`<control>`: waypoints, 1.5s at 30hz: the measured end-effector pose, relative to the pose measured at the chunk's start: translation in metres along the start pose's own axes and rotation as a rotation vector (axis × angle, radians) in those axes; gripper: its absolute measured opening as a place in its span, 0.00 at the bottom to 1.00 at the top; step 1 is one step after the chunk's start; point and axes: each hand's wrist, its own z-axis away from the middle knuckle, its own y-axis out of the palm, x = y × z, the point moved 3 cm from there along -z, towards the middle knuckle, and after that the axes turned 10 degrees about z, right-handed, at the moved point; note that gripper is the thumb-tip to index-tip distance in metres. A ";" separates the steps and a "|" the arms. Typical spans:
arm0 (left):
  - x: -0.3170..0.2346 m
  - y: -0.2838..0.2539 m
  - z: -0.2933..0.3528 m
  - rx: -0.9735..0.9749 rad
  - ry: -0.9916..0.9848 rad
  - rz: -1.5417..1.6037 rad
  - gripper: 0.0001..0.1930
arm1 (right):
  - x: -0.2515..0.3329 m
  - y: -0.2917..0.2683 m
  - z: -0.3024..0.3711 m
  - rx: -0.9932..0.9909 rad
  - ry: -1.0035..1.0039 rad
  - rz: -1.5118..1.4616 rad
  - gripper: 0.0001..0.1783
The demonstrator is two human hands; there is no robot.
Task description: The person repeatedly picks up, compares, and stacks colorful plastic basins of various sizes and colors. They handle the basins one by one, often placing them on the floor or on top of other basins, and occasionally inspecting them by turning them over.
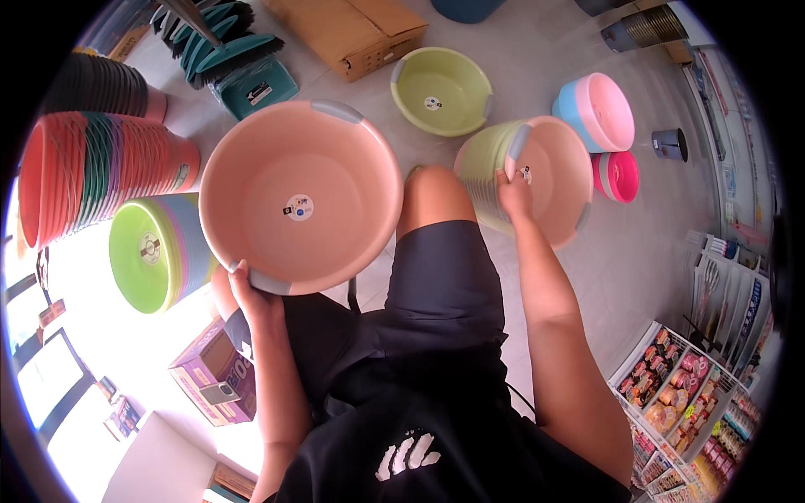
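Note:
A large peach-pink basin [285, 163] with two grey handles and a round sticker on its bottom tilts toward me above my left thigh. My left hand [251, 295] grips it at the near grey handle, thumb over the rim. To the right of my knee leans a nested stack of basins, light green ones [480, 172] with a pink basin [560, 163] at the open end. My right hand [515, 194] is closed on the rim of that stack, by a grey handle; exactly which basins its fingers hold is hidden. A single light green basin [444, 80] lies on the floor ahead.
Stacked buckets [109, 172] and green-topped nested buckets [138, 251] stand at left. Brooms [222, 54] and a cardboard box [352, 33] lie ahead. Pink and blue buckets [605, 113] sit at right. A purple box [216, 373] and a goods rack [683, 394] flank me.

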 end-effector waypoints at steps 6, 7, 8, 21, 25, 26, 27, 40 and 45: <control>0.013 -0.031 -0.016 0.087 -0.032 0.029 0.23 | -0.018 -0.009 -0.006 -0.051 -0.061 -0.015 0.31; 0.014 -0.026 -0.016 0.096 -0.045 0.042 0.23 | -0.022 -0.009 -0.008 -0.059 -0.073 -0.005 0.31; 0.015 -0.022 -0.017 0.106 -0.058 0.054 0.22 | -0.026 -0.010 -0.011 -0.072 -0.068 0.002 0.31; 0.016 -0.026 -0.027 0.060 -0.021 0.056 0.12 | -0.036 -0.052 -0.023 -0.091 -0.122 -0.009 0.23; 0.018 -0.022 -0.026 0.044 -0.012 0.059 0.11 | -0.027 -0.111 -0.012 -0.205 -0.138 0.035 0.25; 0.012 -0.020 -0.024 0.040 0.009 0.048 0.11 | -0.020 -0.135 -0.010 -0.199 -0.132 0.047 0.26; 0.011 -0.019 -0.023 0.045 0.013 0.040 0.11 | -0.016 -0.164 -0.008 -0.195 -0.121 0.075 0.28; 0.027 -0.034 -0.039 0.137 0.030 -0.022 0.20 | 0.117 -0.289 0.167 -0.294 -0.593 -0.308 0.16; 0.020 -0.018 -0.024 0.098 0.044 -0.018 0.23 | 0.194 -0.240 0.240 -0.381 -1.123 -0.150 0.13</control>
